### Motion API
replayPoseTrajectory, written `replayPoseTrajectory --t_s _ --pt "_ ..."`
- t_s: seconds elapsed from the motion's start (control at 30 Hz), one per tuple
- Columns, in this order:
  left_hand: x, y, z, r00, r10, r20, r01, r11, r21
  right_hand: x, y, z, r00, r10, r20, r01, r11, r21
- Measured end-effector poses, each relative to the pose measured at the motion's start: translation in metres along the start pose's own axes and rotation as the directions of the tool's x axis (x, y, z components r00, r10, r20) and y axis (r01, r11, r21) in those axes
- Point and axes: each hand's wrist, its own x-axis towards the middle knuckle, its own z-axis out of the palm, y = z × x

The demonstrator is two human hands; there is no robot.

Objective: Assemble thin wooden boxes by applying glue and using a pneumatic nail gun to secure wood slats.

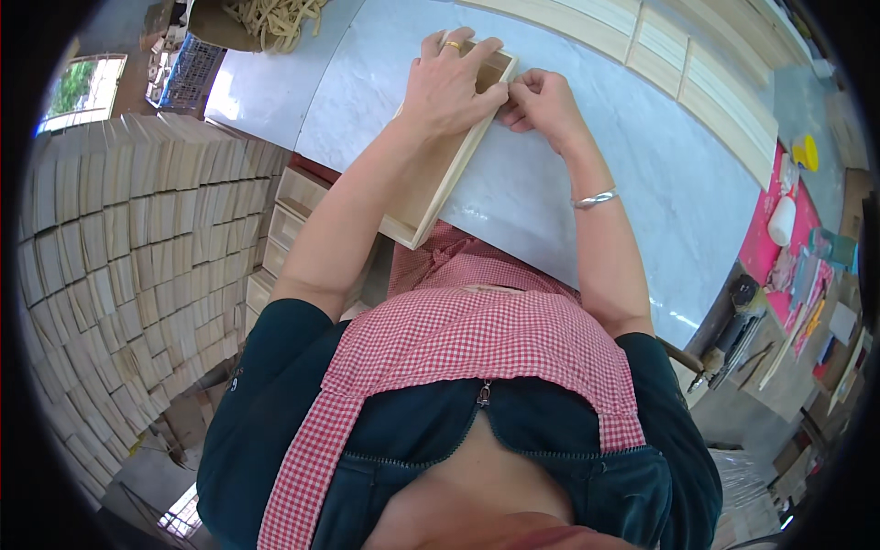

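A long, shallow wooden box [456, 174] stands slantwise on the marbled table, its near end projecting past the table's front edge. My left hand [447, 87] reaches across the far part of this box and grips it, with the thumb at the right wall and the fingers over the far left side. Just outside that same wall, close to the left thumb, is my right hand [543, 108]. Its fingertips are pinched together beside the wood. Whatever they may hold is too small or hidden to make out.
Thin wooden panels [724, 110] lie along the table's far right edge. A container of tan strips [275, 20] and a blue basket [186, 71] are at the far left. Stacked wooden pieces [119, 247] rise at left. A white bottle [782, 220] lies on the pink surface at right.
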Motion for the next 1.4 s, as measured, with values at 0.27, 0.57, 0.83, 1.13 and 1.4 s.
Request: replayPoseTrajectory --t_s 0.27,0.57,0.83,1.13,1.4 --pt "0.002 0.004 -0.001 0.999 -0.038 0.035 0.037 0.999 0.024 0.024 0.019 -0.001 0.997 -0.067 -0.023 0.067 0.998 0.007" --pt "0.001 0.006 0.001 1.0 -0.029 0.004 0.029 0.999 0.036 0.029 0.028 0.005 0.847 -0.457 -0.271 0.446 0.889 -0.103" --pt "0.002 0.008 -0.002 0.999 -0.023 -0.025 0.025 0.998 0.057 0.008 0.022 0.007 0.959 -0.238 -0.151 0.245 0.969 0.031" --pt "-0.047 -0.059 -0.058 0.762 -0.525 0.379 0.64 0.701 -0.315 -0.089 0.04 0.047 0.999 -0.054 -0.001 0.053 0.987 -0.154" --pt "-0.195 -0.045 -0.066 0.747 -0.64 0.182 0.665 0.713 -0.223 -0.142 0.035 0.108 0.95 -0.066 0.306 0.155 0.948 -0.276"
